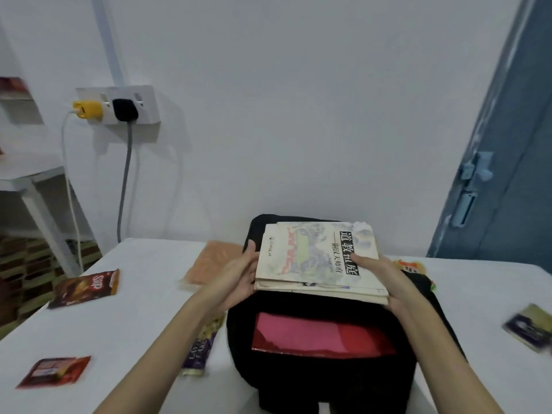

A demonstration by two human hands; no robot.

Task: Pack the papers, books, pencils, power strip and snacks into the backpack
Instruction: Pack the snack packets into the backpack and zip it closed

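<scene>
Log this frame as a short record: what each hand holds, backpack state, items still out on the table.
left hand: grips left edge of the book stack
right hand: grips the stack's right side, thumb on the cover
book stack: held over the backpack, not yet inside
backpack: black, open, red item inside
still on table: several snack packets, orange packet
power strip: not seen on the table

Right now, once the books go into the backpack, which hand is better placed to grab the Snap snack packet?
Left, probably. The Snap packet lies on the table's left side, nearer the left hand; the right hand would have to cross over the backpack.
</scene>
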